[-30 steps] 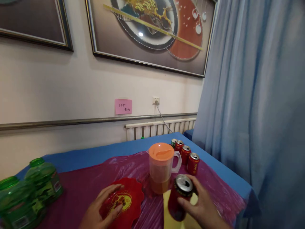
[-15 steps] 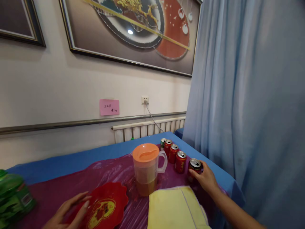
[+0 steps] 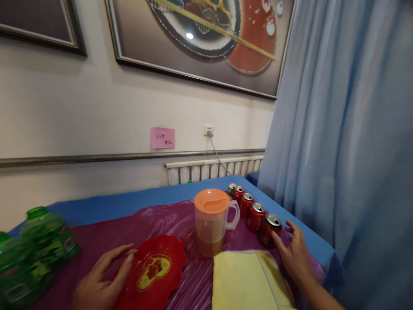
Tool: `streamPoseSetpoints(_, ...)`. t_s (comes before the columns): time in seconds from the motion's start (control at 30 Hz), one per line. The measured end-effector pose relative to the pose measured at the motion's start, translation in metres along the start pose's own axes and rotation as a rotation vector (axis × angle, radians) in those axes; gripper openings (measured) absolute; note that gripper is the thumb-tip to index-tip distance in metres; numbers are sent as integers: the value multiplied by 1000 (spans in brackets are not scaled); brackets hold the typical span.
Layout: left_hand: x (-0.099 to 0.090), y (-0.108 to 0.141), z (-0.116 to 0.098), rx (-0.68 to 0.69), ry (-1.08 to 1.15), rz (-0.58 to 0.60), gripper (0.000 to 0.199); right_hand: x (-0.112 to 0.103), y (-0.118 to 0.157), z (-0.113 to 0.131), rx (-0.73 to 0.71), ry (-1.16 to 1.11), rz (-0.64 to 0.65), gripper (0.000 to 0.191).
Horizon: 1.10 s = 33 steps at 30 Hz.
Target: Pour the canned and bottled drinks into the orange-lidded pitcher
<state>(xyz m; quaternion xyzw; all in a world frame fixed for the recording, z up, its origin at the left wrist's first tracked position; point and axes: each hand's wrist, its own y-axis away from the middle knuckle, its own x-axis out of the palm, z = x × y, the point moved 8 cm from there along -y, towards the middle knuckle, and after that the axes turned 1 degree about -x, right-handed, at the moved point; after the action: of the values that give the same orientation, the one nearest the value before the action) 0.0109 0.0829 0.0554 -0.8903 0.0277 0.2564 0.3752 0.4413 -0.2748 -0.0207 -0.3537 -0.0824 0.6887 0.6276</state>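
My right hand (image 3: 296,254) is beside the nearest red drink can (image 3: 270,232), fingers spread and off it; the thumb tip overlaps the can's side, and I cannot tell if it touches. That can stands upright at the front of a row of opened cans, more red ones (image 3: 256,218) and a green-and-white one (image 3: 231,189) at the far end. At the left edge of a red scalloped plate (image 3: 176,269) with a yellow design, my left hand (image 3: 103,275) is half curled, thumb and fingers apart, nothing visible between them.
A clear pitcher (image 3: 206,234) with an orange lid and yellowish liquid stands mid-table. In front of it lies a folded yellow cloth (image 3: 248,280). Green plastic bottles (image 3: 48,237) stand at left. Purple plastic sheeting (image 3: 129,228) covers part of the blue tablecloth (image 3: 106,200). A blue curtain (image 3: 322,107) hangs at right.
My right hand has loosened its grip on the nearest can and drawn its fingers away to the right. The view has shifted left, showing more of the green bottles.
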Motion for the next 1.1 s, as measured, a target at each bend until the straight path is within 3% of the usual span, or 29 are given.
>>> streamPoseSetpoints(0.03, -2, 1, -4, -5, 5, -2, 27, 1, 14, 12, -51, -50, 41, 62)
streamPoseSetpoints(0.13, -12, 2, -9, 6, 39, -89, 31, 34, 68, 59, -172, -231, 397, 30)
streamPoseSetpoints(0.27, -26, 4, -17, 9, 101, -166, 30, 103, 159, 134, -387, -411, 1031, 19)
streamPoseSetpoints(0.33, -32, 5, -22, -28, 160, -178, 29, 128, 185, 147, -362, -372, 1158, 9)
streamPoseSetpoints(0.5, -40, 3, -23, -209, 389, -180, 31, 152, 191, 132, -213, -289, 1084, 11)
streamPoseSetpoints(0.63, -45, -3, -21, -352, 552, -171, 34, 154, 190, 116, -77, -332, 1048, 21)
streamPoseSetpoints(0.77, -46, -11, -24, -384, 564, -139, 41, 151, 188, 115, 20, -367, 995, 30)
streamPoseSetpoints(0.83, -46, -13, -25, -390, 557, -121, 43, 153, 188, 112, 84, -397, 1011, 34)
streamPoseSetpoints(0.93, -51, -7, -30, -399, 547, -93, 44, 162, 190, 106, 177, -472, 1131, 42)
streamPoseSetpoints(1.03, -71, 16, -43, -348, 414, -90, 41, 165, 186, 104, 213, -548, 1213, 46)
streamPoseSetpoints(1.1, -101, 40, -59, -233, 153, -181, 40, 162, 181, 102, 234, -580, 1205, 47)
